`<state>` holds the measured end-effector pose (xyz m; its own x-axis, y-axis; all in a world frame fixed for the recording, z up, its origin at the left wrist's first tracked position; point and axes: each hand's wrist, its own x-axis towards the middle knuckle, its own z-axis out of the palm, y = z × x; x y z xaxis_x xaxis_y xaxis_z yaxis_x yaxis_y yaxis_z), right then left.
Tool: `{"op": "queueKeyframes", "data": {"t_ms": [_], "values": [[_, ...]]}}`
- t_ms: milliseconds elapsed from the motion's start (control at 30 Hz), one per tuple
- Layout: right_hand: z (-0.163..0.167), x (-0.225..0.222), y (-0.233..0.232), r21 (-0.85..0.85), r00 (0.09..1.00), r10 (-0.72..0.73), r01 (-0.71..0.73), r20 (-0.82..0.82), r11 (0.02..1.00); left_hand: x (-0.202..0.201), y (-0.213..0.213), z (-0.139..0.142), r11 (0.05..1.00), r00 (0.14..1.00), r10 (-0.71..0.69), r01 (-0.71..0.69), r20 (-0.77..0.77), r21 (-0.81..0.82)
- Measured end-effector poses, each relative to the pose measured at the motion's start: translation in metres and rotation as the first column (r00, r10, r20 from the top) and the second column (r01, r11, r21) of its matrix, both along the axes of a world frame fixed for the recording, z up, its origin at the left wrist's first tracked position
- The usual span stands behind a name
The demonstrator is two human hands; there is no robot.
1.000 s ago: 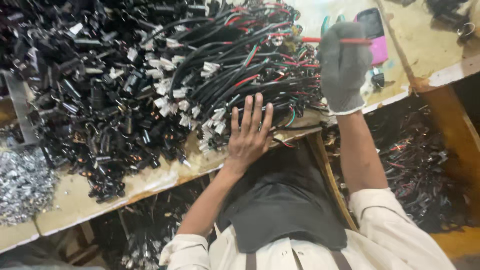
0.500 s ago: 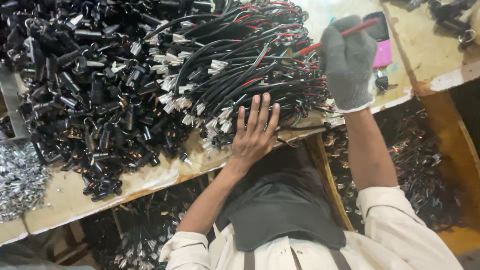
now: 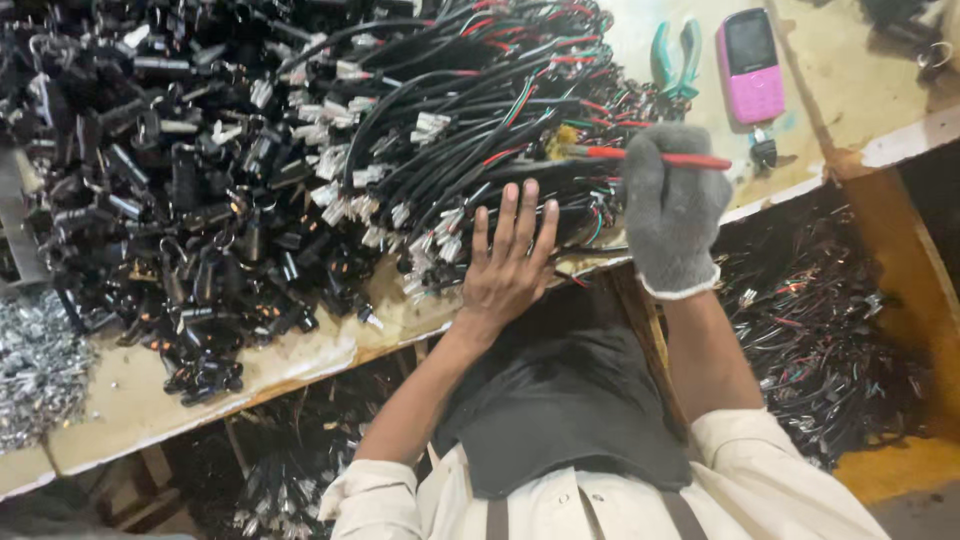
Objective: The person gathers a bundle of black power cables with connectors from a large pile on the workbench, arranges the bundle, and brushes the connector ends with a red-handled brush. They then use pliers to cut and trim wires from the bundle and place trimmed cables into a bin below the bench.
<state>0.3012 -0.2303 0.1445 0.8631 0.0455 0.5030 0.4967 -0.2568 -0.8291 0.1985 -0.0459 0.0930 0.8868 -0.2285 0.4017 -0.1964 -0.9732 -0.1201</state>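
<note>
Pressing Wires, Gripping a Red Tool

Resting flat at the bench edge, left hand [image 3: 508, 262], fingers spread, on the black wire bundle [image 3: 470, 150]. Just beside, gloved right hand [image 3: 672, 205], clamped round a red-handled tool [image 3: 660, 157]. Beyond: green pliers [image 3: 675, 58], pink phone [image 3: 752, 65].

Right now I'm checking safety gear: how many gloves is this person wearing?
1: a grey knit glove on the right hand, gripping a red-handled tool. The left hand is bare.

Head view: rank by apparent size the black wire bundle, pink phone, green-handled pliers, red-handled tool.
1. black wire bundle, by far the largest.
2. pink phone.
3. green-handled pliers, close to the phone and partly hidden by wires, so order unsure.
4. red-handled tool, thin, partly hidden by the gloved right hand.
</note>
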Motion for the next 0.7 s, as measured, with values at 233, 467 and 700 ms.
{"op": "queueKeyframes", "data": {"t_ms": [233,467,700], "values": [[0.027,0.009,-0.008,-0.002,0.996,-0.037,0.037,-0.078,0.999,0.001,0.001,-0.002,1.000,1.000,-0.005,0.005,0.012,0.003],[0.013,0.016,-0.001,0.291,0.987,0.068,-0.023,-0.146,0.956,0.000,0.000,-0.001,1.000,1.000,-0.010,0.010,0.000,0.015],[0.010,0.035,-0.012,0.613,0.993,-0.018,0.087,-0.117,0.785,0.000,0.001,-0.002,1.000,1.000,-0.005,0.005,-0.008,0.022]]}}
